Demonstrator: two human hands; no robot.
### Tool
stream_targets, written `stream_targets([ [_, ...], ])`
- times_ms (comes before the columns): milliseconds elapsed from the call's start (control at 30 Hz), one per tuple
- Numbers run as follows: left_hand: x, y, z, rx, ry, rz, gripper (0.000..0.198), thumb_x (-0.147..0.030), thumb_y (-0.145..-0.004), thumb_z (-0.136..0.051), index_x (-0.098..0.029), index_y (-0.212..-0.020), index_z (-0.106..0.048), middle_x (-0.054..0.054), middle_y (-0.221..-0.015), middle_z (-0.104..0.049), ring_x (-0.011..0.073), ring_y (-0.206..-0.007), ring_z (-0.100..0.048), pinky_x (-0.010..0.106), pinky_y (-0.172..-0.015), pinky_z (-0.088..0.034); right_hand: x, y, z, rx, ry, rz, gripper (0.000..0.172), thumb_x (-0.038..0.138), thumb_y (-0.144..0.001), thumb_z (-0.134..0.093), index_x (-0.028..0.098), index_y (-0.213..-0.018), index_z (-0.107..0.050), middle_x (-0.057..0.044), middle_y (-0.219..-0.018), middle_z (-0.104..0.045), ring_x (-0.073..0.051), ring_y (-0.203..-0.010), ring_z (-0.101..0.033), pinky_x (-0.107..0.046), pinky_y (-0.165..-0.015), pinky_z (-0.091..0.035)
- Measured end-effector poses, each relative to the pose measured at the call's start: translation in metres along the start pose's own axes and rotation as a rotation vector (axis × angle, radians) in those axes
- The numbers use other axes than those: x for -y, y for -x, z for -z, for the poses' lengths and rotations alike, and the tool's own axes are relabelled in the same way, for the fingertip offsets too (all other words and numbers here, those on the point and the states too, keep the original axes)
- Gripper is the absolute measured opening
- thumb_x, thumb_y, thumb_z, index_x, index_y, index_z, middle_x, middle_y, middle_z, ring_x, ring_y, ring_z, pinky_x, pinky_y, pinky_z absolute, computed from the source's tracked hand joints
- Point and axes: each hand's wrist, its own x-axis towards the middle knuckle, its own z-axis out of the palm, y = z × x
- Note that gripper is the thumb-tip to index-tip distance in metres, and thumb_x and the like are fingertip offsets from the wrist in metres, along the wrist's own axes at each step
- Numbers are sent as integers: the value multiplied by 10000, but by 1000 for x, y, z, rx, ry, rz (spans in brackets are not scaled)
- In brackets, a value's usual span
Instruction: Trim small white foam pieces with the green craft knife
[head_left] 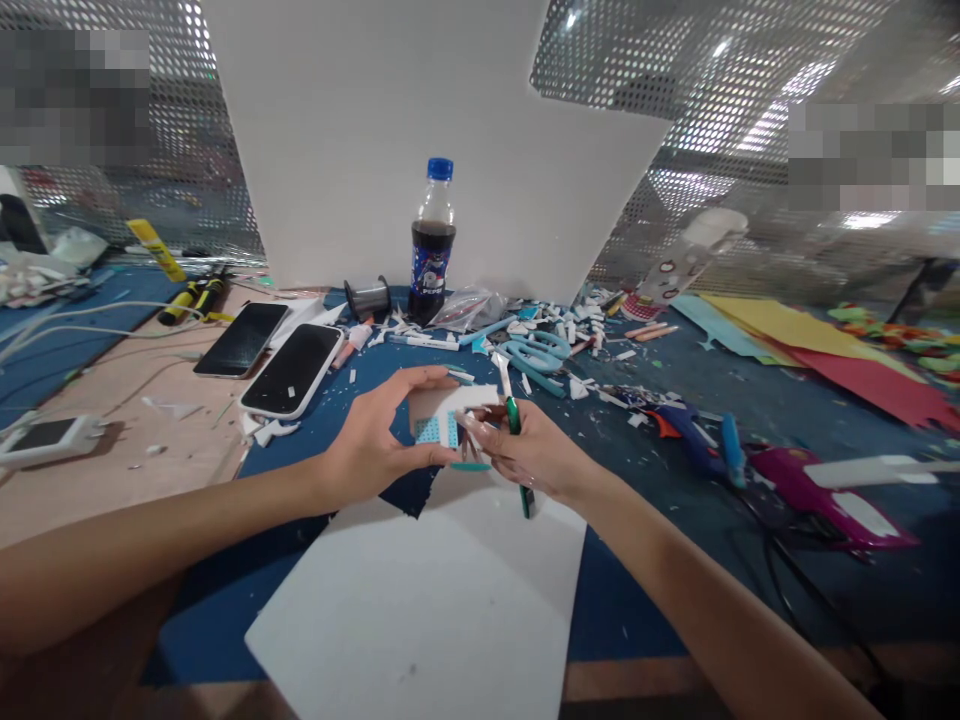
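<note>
My left hand pinches a small white foam piece with a light-blue patterned patch on it, thumb below and fingers above. My right hand holds a green-handled craft knife, its blade pointing up and away, while its fingertips touch the same small piece. Both hands hover over a large white foam sheet lying on the blue mat.
Two dark phones lie at the left. A cola bottle stands before a big white board. Teal scissors, white scraps, a blue glue gun, a magenta glue gun and coloured paper crowd the right.
</note>
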Motion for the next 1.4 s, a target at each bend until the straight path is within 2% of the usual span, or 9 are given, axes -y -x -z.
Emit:
stream_targets([
  [167, 10, -5, 3, -141, -30, -39, 640, -382, -679, -738, -220, -1225, -446, 111, -1208, -574, 255, -1148, -538, 413, -987, -440, 7, -3, 12, -9, -56, 34, 340, 472, -710, -679, 176, -675, -516, 99, -389, -414, -7, -270, -221, -172, -294, -144],
  [267, 22, -7, 2, -158, -93, -30, 642, -393, -658, -750, -191, -1195, -462, 124, -1184, -586, 266, -1126, -550, 429, -975, -439, 14, -2, 25, -176, 25, 69, 331, 472, -696, -688, 167, -685, -561, 65, -410, -479, -13, -264, -241, -189, -289, -142],
  [400, 36, -9, -2, -126, -136, 47, 625, -386, -668, -741, -169, -1185, -462, 142, -1186, -586, 275, -1111, -558, 438, -942, -454, 19, -3, 49, -432, 386, 182, 304, 445, -676, -704, 152, -668, -625, -22, -505, -603, -78, -341, -408, -235, -347, -279],
  [500, 38, -9, -2, -106, -177, 36, 631, -372, -661, -747, -179, -1188, -459, 132, -1187, -581, 274, -1117, -551, 441, -940, -452, 21, -17, 60, -509, 681, 209, 289, 426, -677, -700, 156, -598, -633, -57, -521, -637, -165, -496, -561, -285, -497, -408],
  [667, 35, -8, -1, -91, -227, -20, 600, -363, -667, -742, -194, -1172, -466, 110, -1164, -584, 261, -1106, -552, 439, -937, -451, 27, -55, 53, -412, 654, 236, 298, 408, -671, -710, 146, -809, -678, -62, -671, -700, -140, -500, -576, -260, -508, -436],
  [800, 39, -6, -1, -161, -202, -38, 627, -405, -661, -741, -194, -1181, -462, 124, -1156, -582, 274, -1098, -554, 452, -931, -449, 29, -62, 35, -348, 495, 196, 499, 516, -734, -625, 163, -1085, -596, -37, -715, -705, -52, -270, -361, -233, -309, -337],
  [967, 39, -5, -2, -198, -212, -86, 652, -460, -638, -742, -205, -1173, -467, 120, -1135, -589, 276, -1080, -557, 444, -905, -458, 16, -43, 8, -246, 396, 133, 411, 566, -736, -593, 156, -706, -591, 51, -370, -484, -46, -218, -288, -200, -238, -237],
  [1167, 33, -1, -2, -185, -220, -124, 653, -489, -629, -736, -195, -1152, -478, 126, -1114, -596, 272, -1054, -572, 424, -878, -476, 9, -30, -20, -151, 359, 51, 372, 500, -613, -730, 148, -641, -609, 57, -470, -488, -21, -251, -301, -195, -240, -245],
  [1400, 31, 0, -3, -191, -197, -112, 632, -507, -642, -720, -206, -1144, -481, 115, -1119, -595, 267, -1058, -576, 425, -889, -473, 7, -30, -23, -154, 338, 25, 360, 491, -659, -698, 145, -582, -633, 58, -385, -440, -29, -239, -296, -197, -244, -234],
])
